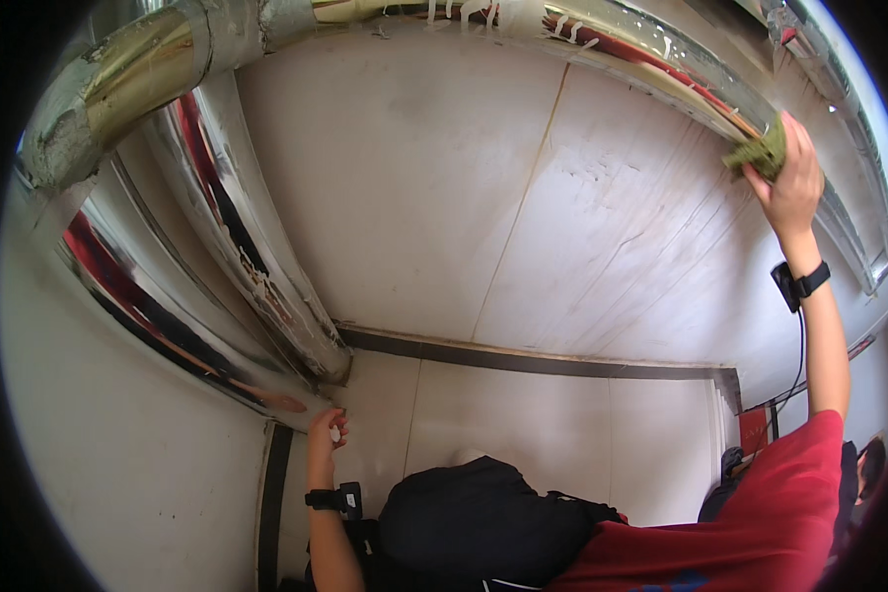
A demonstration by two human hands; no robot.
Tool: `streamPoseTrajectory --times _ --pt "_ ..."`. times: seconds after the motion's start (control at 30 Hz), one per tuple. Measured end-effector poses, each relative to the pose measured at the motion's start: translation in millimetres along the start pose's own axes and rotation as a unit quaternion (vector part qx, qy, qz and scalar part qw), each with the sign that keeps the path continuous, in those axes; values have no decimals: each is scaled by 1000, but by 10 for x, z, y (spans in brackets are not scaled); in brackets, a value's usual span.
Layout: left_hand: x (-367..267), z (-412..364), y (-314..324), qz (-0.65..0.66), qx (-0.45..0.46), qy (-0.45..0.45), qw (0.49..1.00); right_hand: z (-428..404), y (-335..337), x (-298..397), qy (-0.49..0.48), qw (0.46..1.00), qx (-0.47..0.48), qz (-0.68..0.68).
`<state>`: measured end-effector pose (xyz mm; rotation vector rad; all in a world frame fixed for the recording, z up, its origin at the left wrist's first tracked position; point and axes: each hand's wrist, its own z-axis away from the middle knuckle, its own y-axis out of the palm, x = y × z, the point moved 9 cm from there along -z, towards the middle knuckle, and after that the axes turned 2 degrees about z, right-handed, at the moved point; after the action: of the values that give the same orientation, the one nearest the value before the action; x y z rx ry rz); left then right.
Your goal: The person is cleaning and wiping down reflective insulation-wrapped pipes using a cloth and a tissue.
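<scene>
My right hand [795, 177] is raised at the right and grips a green cloth [764, 154]. The cloth rests against a shiny foil-clad pipe [636, 44] that runs along the top of the wall. White drips streak this pipe. My left hand [325, 431] hangs low near the corner, its fingers curled around a small white thing [335, 434] that is too small to identify. It is close to the foot of two upright shiny pipes [237, 200] [170, 311], apparently not touching them. Each wrist wears a black strap with a small device.
A scuffed white wall [414, 185] stands before me, with a dark skirting strip [503, 361] above pale floor tiles [518, 414]. Grey sealant covers the pipe elbow [55, 144] at upper left. More foil-clad pipe [851, 140] bends down at right. A cable [801, 348] hangs from my right wrist. Part of another person [869, 466] shows at lower right.
</scene>
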<state>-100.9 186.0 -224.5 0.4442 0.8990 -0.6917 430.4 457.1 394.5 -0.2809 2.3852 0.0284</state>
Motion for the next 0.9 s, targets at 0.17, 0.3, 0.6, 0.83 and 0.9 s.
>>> streamPoseTrajectory --times 0.17,0.3,0.6,0.83,0.9 --pt "22 -78 58 0 23 5 1000 800 -25 -871 41 999 24 -5" --pt "-27 -75 64 22 33 11 999 904 -11 -863 67 998 -8 7" --pt "-229 133 275 -15 28 39 999 250 -42 -159 53 998 -36 -7" --pt "-116 37 180 -24 21 22 999 3 -98 24 58 995 -74 -47" --pt "-79 37 52 -38 -8 15 999 141 -12 -113 47 995 -72 -50"
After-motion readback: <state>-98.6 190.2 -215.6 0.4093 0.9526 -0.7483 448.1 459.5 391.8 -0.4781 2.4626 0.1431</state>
